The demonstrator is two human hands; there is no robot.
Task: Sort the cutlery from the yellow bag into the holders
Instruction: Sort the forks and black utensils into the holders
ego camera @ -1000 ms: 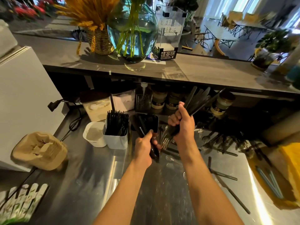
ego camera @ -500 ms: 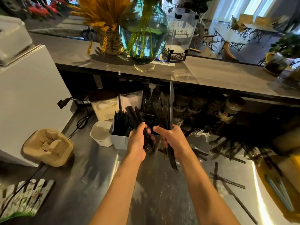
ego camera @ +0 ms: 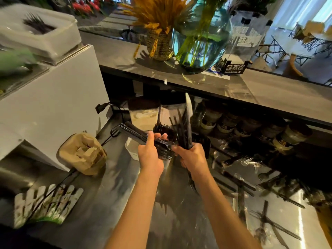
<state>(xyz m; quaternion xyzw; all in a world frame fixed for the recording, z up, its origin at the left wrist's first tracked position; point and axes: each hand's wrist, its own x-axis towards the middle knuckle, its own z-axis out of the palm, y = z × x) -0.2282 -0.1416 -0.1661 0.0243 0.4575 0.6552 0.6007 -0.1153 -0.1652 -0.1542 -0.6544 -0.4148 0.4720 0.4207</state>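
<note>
Near the middle of the frame both hands met over the steel counter (ego camera: 111, 203). The left hand (ego camera: 150, 155) was curled round a bundle of black forks (ego camera: 138, 134) that lay almost flat, handles pointing to the upper left. Just beside it, the right hand (ego camera: 193, 158) gripped a bunch of black knives (ego camera: 185, 130) held upright, one blade tip catching the light well above the fist.

Behind the hands stood a white holder (ego camera: 132, 150), mostly hidden by the left hand, with black cutlery standing in a second holder behind it; a dark holder (ego camera: 203, 142) sat just right of the right hand. Loose black and clear cutlery (ego camera: 251, 186) lay scattered across the counter at the right of the frame. A sliver of the yellow bag (ego camera: 325, 225) showed at the lower right edge.

At left centre sat a brown paper cup carrier (ego camera: 82, 153). On the shelf across the top stood a round glass vase (ego camera: 201, 38) with green stems, and a woven basket (ego camera: 159, 45) of dried wheat beside it.
</note>
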